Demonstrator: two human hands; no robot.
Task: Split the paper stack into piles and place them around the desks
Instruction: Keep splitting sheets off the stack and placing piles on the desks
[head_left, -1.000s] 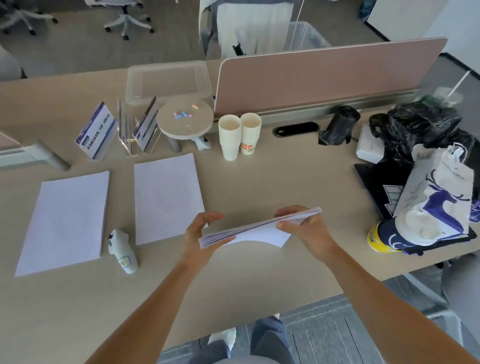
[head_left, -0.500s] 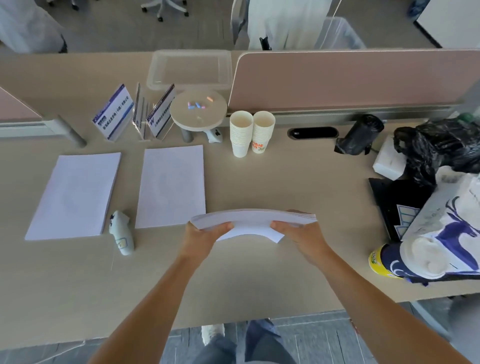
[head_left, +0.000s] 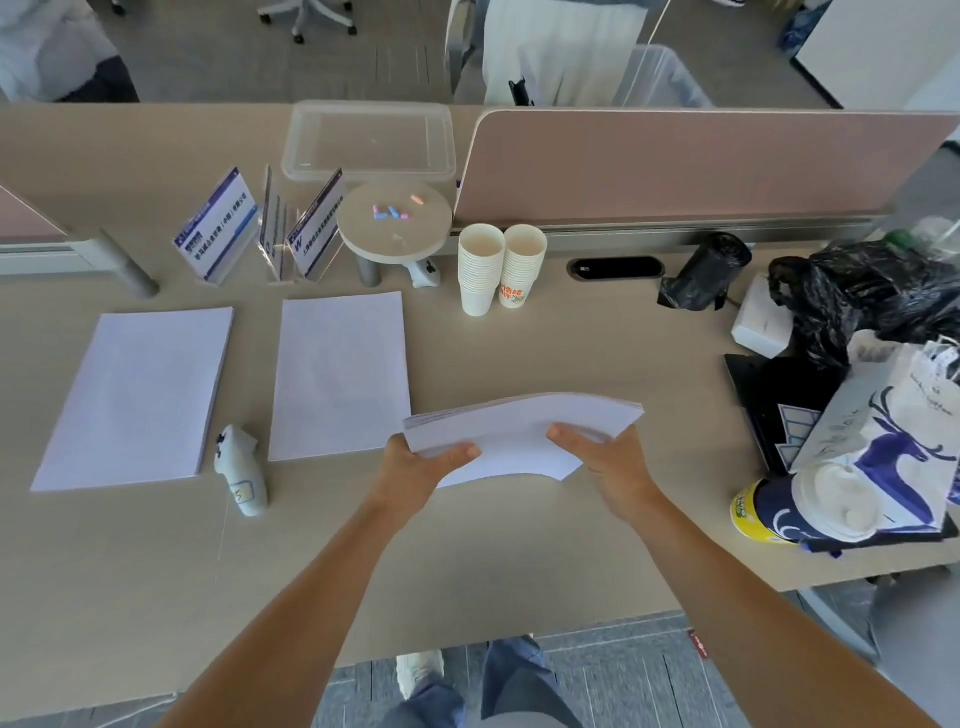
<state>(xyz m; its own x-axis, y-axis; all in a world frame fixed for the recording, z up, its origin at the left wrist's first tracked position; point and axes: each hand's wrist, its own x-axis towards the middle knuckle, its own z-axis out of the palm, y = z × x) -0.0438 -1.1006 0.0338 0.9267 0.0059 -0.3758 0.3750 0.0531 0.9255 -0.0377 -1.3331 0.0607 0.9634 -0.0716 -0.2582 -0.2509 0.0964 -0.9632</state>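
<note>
A white paper stack (head_left: 519, 423) is held just above the light wooden desk (head_left: 467, 561), bowed upward in the middle. My left hand (head_left: 415, 467) grips its left near corner, thumb on top. My right hand (head_left: 602, 457) grips the right near side, thumb over the sheets. Two flat paper piles lie to the left: one pile (head_left: 340, 374) beside my left hand, another pile (head_left: 137, 395) farther left.
A white controller (head_left: 241, 470) lies between the two piles. Behind stand acrylic sign holders (head_left: 218, 223), a small round stand (head_left: 395, 221), two stacks of paper cups (head_left: 498, 267) and a pink divider (head_left: 675, 166). Black bags (head_left: 857, 291) and a deer-print bag (head_left: 883, 441) crowd the right.
The paper stack has levelled from a tilt and now bows upward between both hands, a little farther from me. The view has shifted to the right.
</note>
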